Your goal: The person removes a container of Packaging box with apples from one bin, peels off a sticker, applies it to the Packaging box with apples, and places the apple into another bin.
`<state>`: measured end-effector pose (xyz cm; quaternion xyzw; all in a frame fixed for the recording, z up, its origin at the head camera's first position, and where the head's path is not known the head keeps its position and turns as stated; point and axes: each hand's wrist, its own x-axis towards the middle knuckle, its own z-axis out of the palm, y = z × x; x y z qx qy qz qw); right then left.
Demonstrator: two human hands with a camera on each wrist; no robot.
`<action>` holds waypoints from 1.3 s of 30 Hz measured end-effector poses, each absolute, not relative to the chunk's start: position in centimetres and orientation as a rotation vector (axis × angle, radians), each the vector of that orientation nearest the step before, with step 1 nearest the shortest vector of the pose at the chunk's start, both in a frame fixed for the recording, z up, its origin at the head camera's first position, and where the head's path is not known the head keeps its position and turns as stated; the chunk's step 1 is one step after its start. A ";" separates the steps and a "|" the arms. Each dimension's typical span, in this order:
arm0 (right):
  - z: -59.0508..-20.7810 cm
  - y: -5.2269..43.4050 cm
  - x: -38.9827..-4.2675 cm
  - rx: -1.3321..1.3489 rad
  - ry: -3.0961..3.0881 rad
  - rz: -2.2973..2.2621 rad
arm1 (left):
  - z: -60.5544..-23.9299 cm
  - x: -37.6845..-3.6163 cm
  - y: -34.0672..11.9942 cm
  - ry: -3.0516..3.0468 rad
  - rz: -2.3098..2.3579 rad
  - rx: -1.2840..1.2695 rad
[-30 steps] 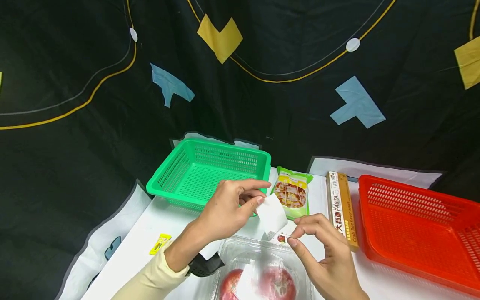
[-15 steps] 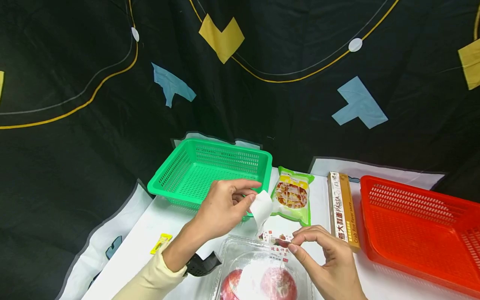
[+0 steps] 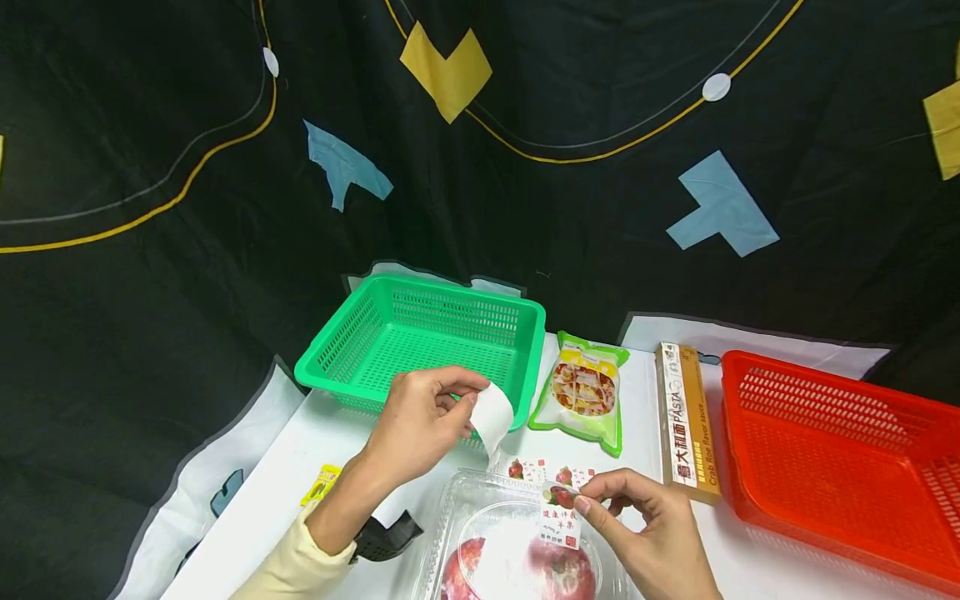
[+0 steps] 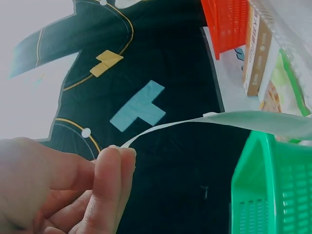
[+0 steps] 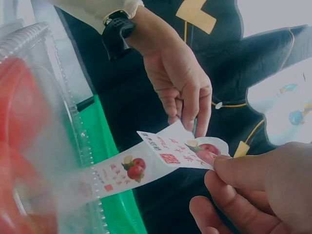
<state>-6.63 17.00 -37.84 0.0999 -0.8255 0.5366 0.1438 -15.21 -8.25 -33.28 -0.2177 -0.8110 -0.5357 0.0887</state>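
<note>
My left hand (image 3: 420,425) pinches one end of a white label strip (image 3: 492,417) between thumb and fingers. The strip curls down behind a clear plastic box (image 3: 448,504) holding red apples (image 3: 462,567); printed apple labels show on it in the right wrist view. A single apple sticker (image 3: 559,518) with red writing is pinched by its upper edge between thumb and forefinger of my right hand (image 3: 652,529). It hangs above the box lid, apart from it in the head view. In the left wrist view the strip (image 4: 243,121) stretches rightward from the fingertips.
A green basket (image 3: 420,400) stands behind the left hand. Beyond the box lie a green-and-yellow food bag (image 3: 583,392) and a pasta box (image 3: 686,417). To the right is a red basket (image 3: 832,450). A small yellow packet (image 3: 322,483) lies at the left.
The sticker has come away from the strip in the right hand and now hangs over the box lid. My left hand has moved left and slightly down with the strip.
</note>
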 end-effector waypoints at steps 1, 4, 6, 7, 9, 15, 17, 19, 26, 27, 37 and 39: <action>-38.0 17.0 -6.7 0.264 -2.395 1.553 | -33.4 -15.2 -8.4 -2.417 -1.587 -0.635; -38.2 17.0 -6.7 0.187 -2.446 1.564 | -33.7 -15.3 -8.8 -2.438 -1.548 -0.601; -38.4 17.0 -6.8 0.157 -2.472 1.566 | -33.9 -15.2 -9.1 -2.455 -1.516 -0.577; -38.5 17.0 -6.8 0.152 -2.480 1.566 | -34.1 -15.2 -9.2 -2.467 -1.500 -0.564; -38.7 17.0 -6.8 0.148 -2.491 1.577 | -34.3 -15.1 -9.5 -2.484 -1.472 -0.541; -39.3 17.1 -6.8 0.185 -2.491 1.646 | -34.8 -14.9 -10.3 -2.509 -1.427 -0.465; -39.5 17.2 -6.8 0.201 -2.498 1.681 | -34.9 -14.9 -10.6 -2.523 -1.400 -0.432; -39.7 17.2 -6.8 0.199 -2.514 1.729 | -35.0 -14.8 -10.8 -2.540 -1.373 -0.401; -40.2 16.9 -6.7 0.270 -2.529 1.803 | -35.6 -14.6 -11.7 -2.569 -1.329 -0.318; -40.3 16.9 -6.6 0.275 -2.529 1.811 | -35.7 -14.6 -11.8 -2.571 -1.320 -0.309; -40.4 16.8 -6.8 0.184 -2.613 1.860 | -37.2 -14.8 -13.3 -2.581 -1.260 -0.247; -40.4 16.7 -6.8 0.173 -2.624 1.880 | -37.6 -14.9 -13.6 -2.575 -1.242 -0.232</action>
